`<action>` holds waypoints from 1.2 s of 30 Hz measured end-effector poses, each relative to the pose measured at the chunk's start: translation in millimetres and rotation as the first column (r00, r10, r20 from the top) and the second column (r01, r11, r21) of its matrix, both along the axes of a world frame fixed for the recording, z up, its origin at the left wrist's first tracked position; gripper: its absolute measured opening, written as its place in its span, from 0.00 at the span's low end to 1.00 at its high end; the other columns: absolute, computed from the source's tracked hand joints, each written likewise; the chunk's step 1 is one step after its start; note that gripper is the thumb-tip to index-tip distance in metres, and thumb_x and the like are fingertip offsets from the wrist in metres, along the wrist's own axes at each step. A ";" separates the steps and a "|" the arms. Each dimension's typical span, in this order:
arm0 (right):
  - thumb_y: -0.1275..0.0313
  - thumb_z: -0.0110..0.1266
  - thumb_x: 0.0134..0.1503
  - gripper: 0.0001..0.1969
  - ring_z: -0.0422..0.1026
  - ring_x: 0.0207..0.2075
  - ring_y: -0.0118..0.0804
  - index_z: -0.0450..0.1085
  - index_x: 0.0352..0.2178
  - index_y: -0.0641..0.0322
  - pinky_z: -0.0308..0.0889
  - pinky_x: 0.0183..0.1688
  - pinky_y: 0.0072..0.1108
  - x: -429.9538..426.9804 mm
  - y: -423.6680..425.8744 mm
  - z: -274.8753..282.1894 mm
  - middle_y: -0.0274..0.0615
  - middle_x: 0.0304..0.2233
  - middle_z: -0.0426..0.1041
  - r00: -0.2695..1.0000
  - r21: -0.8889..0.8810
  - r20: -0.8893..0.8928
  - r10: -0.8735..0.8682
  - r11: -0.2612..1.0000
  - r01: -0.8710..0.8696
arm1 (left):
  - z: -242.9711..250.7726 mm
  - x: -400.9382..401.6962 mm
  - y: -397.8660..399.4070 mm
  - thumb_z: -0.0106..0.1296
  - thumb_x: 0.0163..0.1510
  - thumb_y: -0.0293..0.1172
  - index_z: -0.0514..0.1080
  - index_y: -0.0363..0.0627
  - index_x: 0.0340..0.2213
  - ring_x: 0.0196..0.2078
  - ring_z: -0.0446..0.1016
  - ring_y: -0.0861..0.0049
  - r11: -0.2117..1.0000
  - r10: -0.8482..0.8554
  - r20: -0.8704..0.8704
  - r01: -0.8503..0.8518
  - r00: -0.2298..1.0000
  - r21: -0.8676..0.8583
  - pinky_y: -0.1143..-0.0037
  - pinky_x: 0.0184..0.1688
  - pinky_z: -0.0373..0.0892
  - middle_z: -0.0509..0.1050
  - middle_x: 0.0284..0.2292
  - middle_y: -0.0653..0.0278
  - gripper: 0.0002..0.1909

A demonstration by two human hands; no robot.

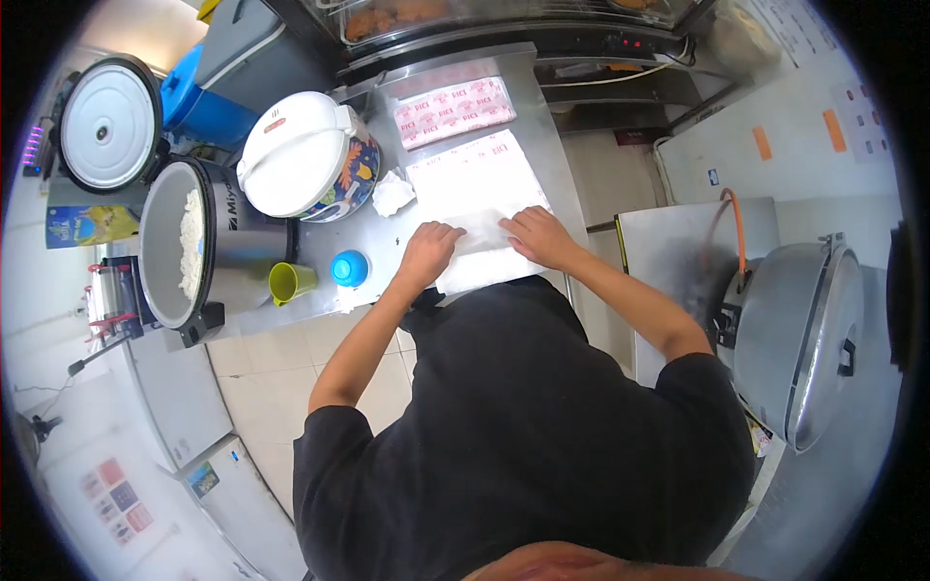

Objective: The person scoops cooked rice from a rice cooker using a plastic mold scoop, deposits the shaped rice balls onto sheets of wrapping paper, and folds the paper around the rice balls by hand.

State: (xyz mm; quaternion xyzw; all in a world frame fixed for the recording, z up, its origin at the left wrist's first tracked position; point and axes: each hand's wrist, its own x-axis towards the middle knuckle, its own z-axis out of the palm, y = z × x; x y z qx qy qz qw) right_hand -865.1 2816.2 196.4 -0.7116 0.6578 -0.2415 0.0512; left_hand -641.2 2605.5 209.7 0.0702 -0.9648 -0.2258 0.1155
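On the steel table (563, 171) lies a stack of white printed wrapping paper (472, 178), close in front of my body. A piece of translucent paper or film (476, 229) spans the gap between my hands on that stack. My left hand (430, 250) has its fingertips at the piece's left end, and my right hand (538, 236) has its fingertips at the right end. Both hands look curled, palms down; their undersides are hidden. Beyond the stack is a pink-printed paper pack (456, 112). A crumpled white paper (392, 194) rests left of the stack.
Left of my hands stand a blue bowl (349, 269), a green cup (292, 282), a white-lidded rice cooker (305, 156) and a larger opened cooker (240, 232) holding rice. A glass food display (465, 25) borders the far side. A large metal pot (785, 341) stands at right.
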 end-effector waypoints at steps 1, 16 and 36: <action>0.69 0.62 0.51 0.21 0.73 0.43 0.44 0.73 0.48 0.59 0.66 0.49 0.34 4.6 -2.2 1.8 0.41 0.37 0.75 0.998 -0.045 -0.011 -0.060 0.997 0.060 | -7.5 3.7 1.7 0.60 0.48 0.21 0.78 0.46 0.43 0.43 0.76 0.57 1.000 -0.012 -0.042 0.011 0.999 -0.007 0.63 0.50 0.71 0.78 0.35 0.57 0.18; 0.75 0.58 0.52 0.10 0.72 0.41 0.41 0.75 0.38 0.56 0.65 0.51 0.33 -24.0 -27.5 9.8 0.38 0.32 0.73 0.990 -0.106 -0.122 -0.071 0.993 0.058 | 2.9 -10.4 -40.2 0.56 0.50 0.21 0.73 0.47 0.51 0.46 0.76 0.59 0.960 0.183 0.046 -0.168 0.982 -0.226 0.62 0.50 0.72 0.77 0.41 0.56 0.25; 0.72 0.56 0.51 0.07 0.74 0.45 0.43 0.71 0.32 0.61 0.70 0.49 0.32 -16.0 -0.1 -24.2 0.42 0.38 0.75 0.954 -0.151 -0.200 0.221 0.956 -0.253 | -34.5 8.9 18.1 0.58 0.51 0.21 0.77 0.43 0.39 0.44 0.77 0.58 0.998 -0.057 -0.083 0.055 0.995 -0.024 0.63 0.51 0.72 0.79 0.38 0.57 0.12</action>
